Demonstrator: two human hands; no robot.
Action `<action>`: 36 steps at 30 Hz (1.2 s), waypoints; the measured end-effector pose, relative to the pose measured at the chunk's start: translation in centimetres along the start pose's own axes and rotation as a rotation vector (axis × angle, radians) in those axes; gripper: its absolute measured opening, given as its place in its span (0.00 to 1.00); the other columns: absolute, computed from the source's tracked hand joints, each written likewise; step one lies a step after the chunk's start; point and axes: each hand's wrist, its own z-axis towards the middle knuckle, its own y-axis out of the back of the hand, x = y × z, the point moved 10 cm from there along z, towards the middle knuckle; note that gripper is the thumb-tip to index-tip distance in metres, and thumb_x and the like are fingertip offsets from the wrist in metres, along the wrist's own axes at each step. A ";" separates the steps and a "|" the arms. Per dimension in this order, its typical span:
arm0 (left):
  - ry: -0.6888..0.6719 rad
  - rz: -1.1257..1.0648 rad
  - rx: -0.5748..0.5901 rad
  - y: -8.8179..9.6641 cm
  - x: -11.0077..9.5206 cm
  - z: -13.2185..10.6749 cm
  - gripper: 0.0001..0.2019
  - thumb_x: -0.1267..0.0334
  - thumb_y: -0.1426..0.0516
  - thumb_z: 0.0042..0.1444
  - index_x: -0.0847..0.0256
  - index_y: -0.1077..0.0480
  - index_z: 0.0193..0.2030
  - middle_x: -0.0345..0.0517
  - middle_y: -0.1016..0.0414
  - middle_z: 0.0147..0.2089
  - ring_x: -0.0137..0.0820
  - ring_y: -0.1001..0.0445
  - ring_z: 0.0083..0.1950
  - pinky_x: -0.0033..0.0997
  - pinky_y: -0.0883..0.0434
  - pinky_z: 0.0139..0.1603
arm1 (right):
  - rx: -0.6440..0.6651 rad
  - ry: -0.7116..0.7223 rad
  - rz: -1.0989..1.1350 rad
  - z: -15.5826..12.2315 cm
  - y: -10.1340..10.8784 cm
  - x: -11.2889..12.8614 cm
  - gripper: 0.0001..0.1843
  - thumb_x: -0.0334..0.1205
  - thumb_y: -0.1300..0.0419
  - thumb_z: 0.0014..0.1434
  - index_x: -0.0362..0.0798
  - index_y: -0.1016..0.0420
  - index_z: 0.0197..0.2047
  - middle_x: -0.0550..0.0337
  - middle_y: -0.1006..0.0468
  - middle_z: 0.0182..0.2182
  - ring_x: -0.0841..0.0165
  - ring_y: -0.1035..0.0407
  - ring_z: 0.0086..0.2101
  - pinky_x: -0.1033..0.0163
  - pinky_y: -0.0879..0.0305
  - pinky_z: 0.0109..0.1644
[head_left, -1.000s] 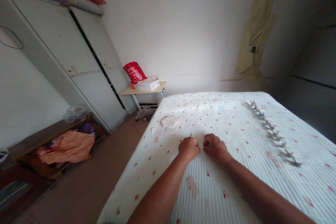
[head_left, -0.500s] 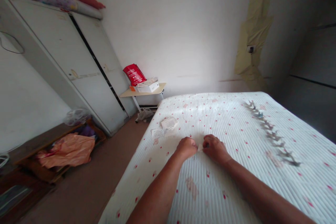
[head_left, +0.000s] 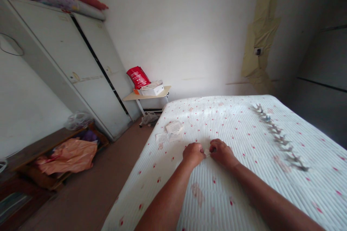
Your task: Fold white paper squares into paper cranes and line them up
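Between my two hands, just above the bed, is a small folded piece of pale paper (head_left: 207,152). My left hand (head_left: 194,153) pinches its left side with thumb and fingers. The right side is gripped by my right hand (head_left: 221,151), whose fingers are curled over it. Much of the paper is hidden by the fingers. Several sheets of printed paper (head_left: 175,127) lie flat on the bed, beyond my left hand. A row of small folded paper figures (head_left: 280,139), which look like birds, stretches across the bed on the right.
The bed (head_left: 217,202) has a ribbed white cover with red dots. Behind its left corner stands a small table (head_left: 132,96) with a red bag (head_left: 138,77) and a white box (head_left: 153,89). A grey cabinet (head_left: 54,50) and a low wooden shelf holding an orange bag (head_left: 67,155) are at left.
My left hand has shifted slightly right and turned a little at the paper. My right hand has stayed nearly in place. The paper figures and the printed sheets have not moved.
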 end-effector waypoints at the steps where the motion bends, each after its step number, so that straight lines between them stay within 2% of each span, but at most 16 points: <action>1: 0.005 0.003 0.006 0.0 0.0 0.0 0.07 0.61 0.41 0.45 0.55 0.26 0.33 0.40 0.23 0.36 0.30 0.26 0.39 0.25 0.35 0.36 | 0.002 0.008 0.008 0.1 0.0 -0.1 0.09 0.25 0.45 0.44 0.47 0.28 0.27 0.59 0.28 0.42 0.67 0.34 0.43 0.66 0.43 0.43; 7: 0.013 0.009 0.012 -0.1 0.0 0.1 0.08 0.61 0.40 0.45 0.55 0.26 0.34 0.41 0.23 0.37 0.30 0.26 0.40 0.25 0.34 0.38 | 0.009 0.068 0.086 0.5 -0.1 -0.5 0.11 0.24 0.47 0.44 0.47 0.28 0.28 0.57 0.27 0.41 0.69 0.33 0.41 0.68 0.41 0.42; 9: 0.018 0.006 0.014 -0.1 0.0 0.0 0.08 0.61 0.41 0.45 0.55 0.25 0.34 0.41 0.23 0.37 0.31 0.26 0.40 0.25 0.34 0.38 | 0.017 0.063 0.100 0.5 -0.2 -0.5 0.08 0.26 0.46 0.46 0.47 0.29 0.28 0.57 0.27 0.39 0.70 0.32 0.39 0.68 0.41 0.40; 12: 0.016 0.001 0.022 -0.1 -0.1 0.0 0.08 0.61 0.41 0.45 0.55 0.25 0.34 0.41 0.23 0.37 0.31 0.26 0.40 0.25 0.34 0.37 | -0.036 0.031 0.047 0.1 0.2 -0.2 0.03 0.32 0.43 0.47 0.47 0.30 0.28 0.58 0.27 0.37 0.68 0.33 0.38 0.66 0.42 0.40; 14: 0.014 -0.004 0.021 0.0 -0.1 0.0 0.08 0.61 0.41 0.45 0.55 0.25 0.34 0.41 0.23 0.37 0.31 0.26 0.39 0.25 0.34 0.37 | -0.075 0.016 -0.003 -0.2 0.6 0.2 0.04 0.33 0.41 0.45 0.47 0.31 0.29 0.58 0.28 0.38 0.67 0.34 0.40 0.65 0.43 0.40; 18: 0.022 -0.004 0.021 -0.1 -0.1 0.0 0.09 0.60 0.40 0.44 0.55 0.25 0.34 0.41 0.23 0.37 0.31 0.26 0.40 0.25 0.34 0.37 | -0.061 0.009 -0.019 -0.3 0.4 0.4 0.06 0.30 0.42 0.44 0.47 0.30 0.30 0.58 0.28 0.39 0.67 0.34 0.41 0.65 0.44 0.41; 22: 0.018 0.006 0.017 -0.1 0.0 0.0 0.08 0.60 0.40 0.44 0.55 0.26 0.33 0.41 0.23 0.37 0.32 0.26 0.40 0.26 0.34 0.38 | -0.041 0.025 0.027 0.1 0.2 -0.3 0.10 0.24 0.45 0.43 0.46 0.31 0.29 0.57 0.28 0.40 0.67 0.33 0.42 0.66 0.42 0.42; 26: 0.024 0.005 0.013 0.0 0.0 0.0 0.07 0.60 0.41 0.45 0.55 0.26 0.33 0.41 0.23 0.37 0.31 0.26 0.40 0.25 0.34 0.37 | -0.028 0.040 0.101 0.4 0.2 -1.0 0.13 0.23 0.47 0.42 0.47 0.31 0.31 0.56 0.28 0.41 0.69 0.32 0.41 0.67 0.40 0.42; 29: 0.030 -0.002 0.022 0.0 0.0 0.0 0.07 0.61 0.41 0.45 0.56 0.26 0.33 0.42 0.23 0.37 0.32 0.26 0.40 0.26 0.34 0.38 | -0.017 0.063 0.133 0.3 0.2 -0.7 0.11 0.25 0.47 0.45 0.47 0.31 0.31 0.58 0.28 0.39 0.69 0.32 0.40 0.67 0.40 0.43; 32: 0.019 -0.007 0.020 0.0 -0.1 0.0 0.08 0.61 0.41 0.45 0.56 0.26 0.33 0.42 0.23 0.37 0.32 0.26 0.41 0.26 0.34 0.38 | -0.047 0.044 0.073 0.0 0.4 -0.3 0.04 0.32 0.44 0.48 0.47 0.31 0.31 0.58 0.28 0.37 0.68 0.33 0.39 0.65 0.41 0.42; 36: 0.013 0.002 0.006 0.0 -0.1 0.0 0.08 0.60 0.41 0.45 0.56 0.26 0.33 0.42 0.23 0.37 0.32 0.26 0.40 0.26 0.34 0.36 | -0.082 0.037 0.007 -0.2 0.5 0.0 0.07 0.31 0.43 0.46 0.47 0.30 0.33 0.57 0.28 0.40 0.66 0.34 0.42 0.65 0.42 0.43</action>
